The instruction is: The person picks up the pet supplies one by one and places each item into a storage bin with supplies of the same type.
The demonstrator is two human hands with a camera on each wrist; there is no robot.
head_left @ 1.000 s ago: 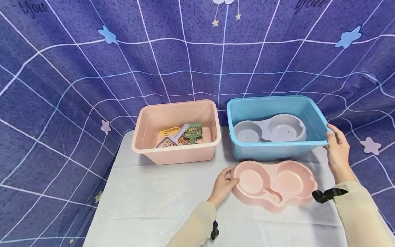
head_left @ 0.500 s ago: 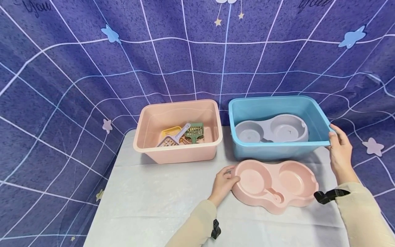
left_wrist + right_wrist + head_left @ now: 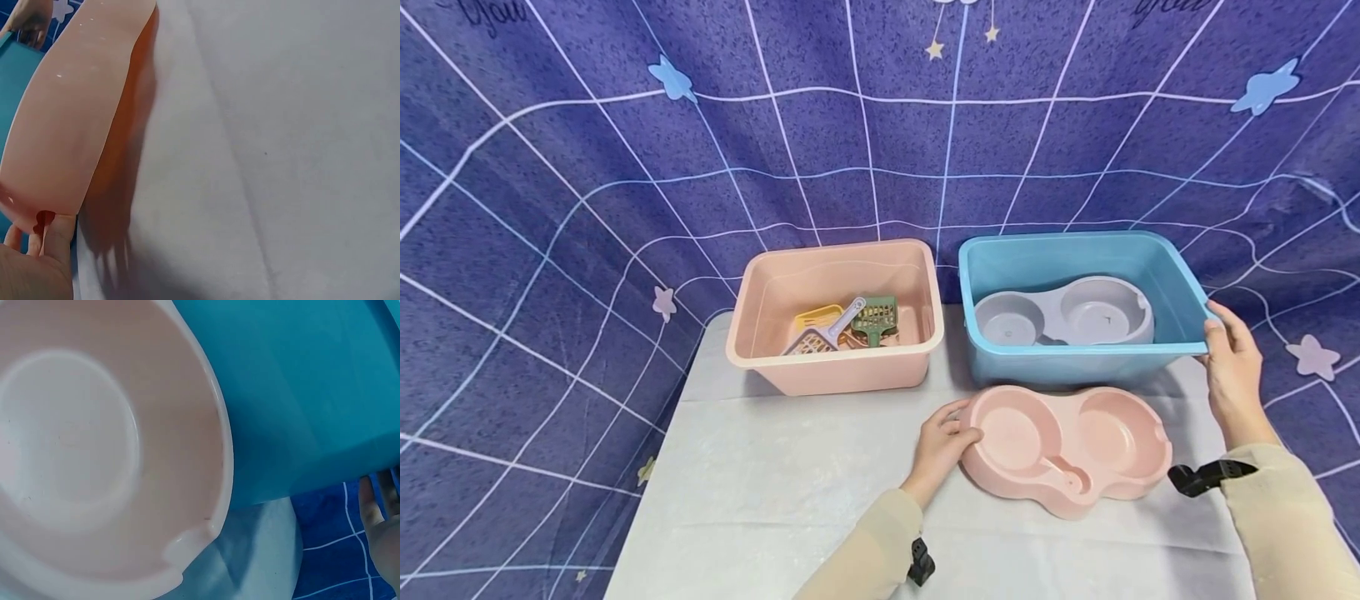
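Observation:
My left hand (image 3: pixel 942 446) pinches the left end of a pink double pet bowl (image 3: pixel 1067 408), which has two round wells and a small slot at its front. In the left wrist view, the thumb and fingers hold the bowl's edge near a small notch. A blue tub (image 3: pixel 1078 367) stands just behind the bowl, and my right hand (image 3: pixel 1232 367) grips its rim at the front right corner. Inside that tub lies a grey double bowl (image 3: pixel 1097 312). Whether the pink bowl fully touches the table I cannot tell.
Left of the blue tub stands a pink tub (image 3: pixel 835 375) holding several litter scoops, among them a green scoop (image 3: pixel 874 317), a lilac scoop (image 3: pixel 847 317) and a yellow one. White cloth (image 3: pixel 760 483) covers the table. A purple starry curtain (image 3: pixel 850 142) hangs behind and at the sides.
The head view shifts slightly, so the tubs appear a little farther right. Both hands keep their holds, and the pink double bowl stays almost in place in front of the blue tub.

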